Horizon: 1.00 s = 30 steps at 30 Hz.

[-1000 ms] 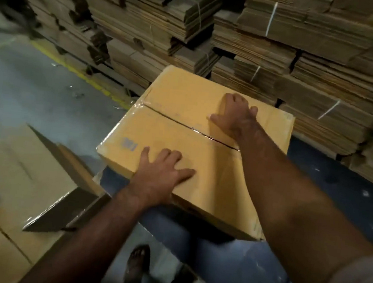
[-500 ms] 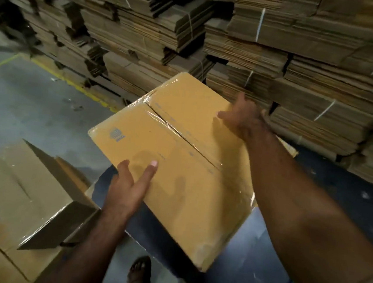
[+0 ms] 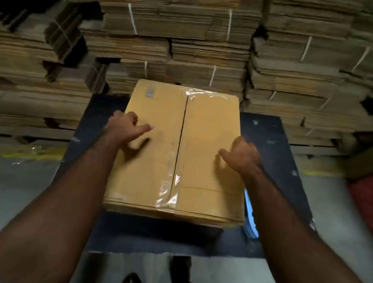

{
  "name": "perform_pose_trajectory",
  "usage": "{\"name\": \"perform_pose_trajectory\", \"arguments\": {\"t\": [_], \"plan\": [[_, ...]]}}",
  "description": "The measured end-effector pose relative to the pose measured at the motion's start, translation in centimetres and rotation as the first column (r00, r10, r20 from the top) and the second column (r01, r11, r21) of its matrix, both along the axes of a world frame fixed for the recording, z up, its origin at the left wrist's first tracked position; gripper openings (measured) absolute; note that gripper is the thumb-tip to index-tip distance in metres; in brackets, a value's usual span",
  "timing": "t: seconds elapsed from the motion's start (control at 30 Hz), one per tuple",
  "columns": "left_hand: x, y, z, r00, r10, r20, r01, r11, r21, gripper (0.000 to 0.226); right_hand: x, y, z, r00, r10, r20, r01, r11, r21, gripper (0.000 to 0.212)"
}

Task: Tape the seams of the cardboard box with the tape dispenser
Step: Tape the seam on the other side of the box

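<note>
Left grip [image 3: 126, 127]: fingers curled over the left edge of the cardboard box [image 3: 155, 152], thumb laid across the top panel. Right grip [image 3: 242, 157]: fingers curled at the box's right edge, thumb pointing inward. Box lies flat on the dark bench [image 3: 278, 150], clear tape [image 3: 172, 185] along its centre seam. Bundled flat cartons [image 3: 208, 45] stacked behind.
</note>
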State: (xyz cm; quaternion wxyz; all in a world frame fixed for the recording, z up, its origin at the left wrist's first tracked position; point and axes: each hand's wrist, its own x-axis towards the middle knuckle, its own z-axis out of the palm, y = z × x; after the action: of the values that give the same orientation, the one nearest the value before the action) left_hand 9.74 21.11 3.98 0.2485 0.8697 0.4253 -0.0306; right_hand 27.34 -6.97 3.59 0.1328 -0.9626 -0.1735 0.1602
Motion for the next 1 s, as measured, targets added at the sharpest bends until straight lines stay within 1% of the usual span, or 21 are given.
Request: {"name": "perform_pose_trajectory", "arguments": {"t": [0.07,0.13,0.2,0.27,0.33,0.47,0.57,0.67,0.8,0.87,0.93,1.0], "plan": [[-0.2,-1.4,-0.7,0.992,-0.105,-0.066,0.107,0.994,0.019,0.067,-1.5,-1.7,-0.3,0.999,0.029,-0.034,-0.03,0.998,-0.046,0.062],[-1.8,-3.1,-1.0,0.987,-0.133,-0.093,0.141,0.987,0.08,0.065,-3.3,-2.9,0.0,0.998,0.052,-0.038,-0.054,0.997,-0.049,0.06],[-4.3,-4.9,-1.3,0.988,-0.14,-0.061,0.148,0.978,0.149,0.064,-6.0,-3.9,0.3,0.997,0.074,-0.016,-0.075,0.997,-0.033,0.06],[-7.1,-6.5,-1.9,0.987,-0.158,0.018,0.152,0.97,0.19,0.063,-9.3,-4.9,0.3,0.993,0.115,0.041,-0.114,0.993,-0.031,0.061],[-9.4,-7.9,-2.6,0.981,-0.185,0.058,0.172,0.968,0.18,0.066,-12.4,-5.9,-0.2,0.984,0.155,0.085,-0.155,0.988,-0.01,0.063],[-12.5,-10.4,-3.6,0.979,-0.203,0.027,0.195,0.965,0.175,0.081,-16.1,-7.8,-2.1,0.979,0.197,0.048,-0.196,0.98,-0.021,0.078],[-14.0,-12.7,-4.0,0.981,-0.196,-0.004,0.193,0.962,0.194,0.091,-16.4,-9.5,-2.8,0.977,0.208,0.044,-0.206,0.978,-0.038,0.079],[-14.5,-13.9,-4.6,0.979,-0.204,-0.017,0.204,0.963,0.174,0.098,-15.8,-10.5,-3.3,0.966,0.257,0.037,-0.255,0.966,-0.038,0.079],[-13.2,-13.3,-4.7,0.973,-0.227,-0.032,0.229,0.959,0.168,0.103,-14.4,-10.2,-4.1,0.954,0.279,0.114,-0.276,0.96,-0.041,0.079],[-12.2,-12.5,-4.4,0.972,-0.233,-0.032,0.235,0.962,0.139,0.108,-13.2,-9.7,-3.9,0.949,0.293,0.117,-0.289,0.956,-0.045,0.077],[-11.3,-12.3,-4.1,0.97,-0.236,-0.057,0.242,0.96,0.137,0.11,-12.3,-9.5,-3.6,0.954,0.281,0.102,-0.283,0.959,0.006,0.074],[-10.4,-13.4,-3.8,0.967,-0.249,-0.055,0.255,0.951,0.172,0.108,-11.4,-10.0,-3.5,0.975,0.182,0.127,-0.201,0.966,0.159,0.068]]}}
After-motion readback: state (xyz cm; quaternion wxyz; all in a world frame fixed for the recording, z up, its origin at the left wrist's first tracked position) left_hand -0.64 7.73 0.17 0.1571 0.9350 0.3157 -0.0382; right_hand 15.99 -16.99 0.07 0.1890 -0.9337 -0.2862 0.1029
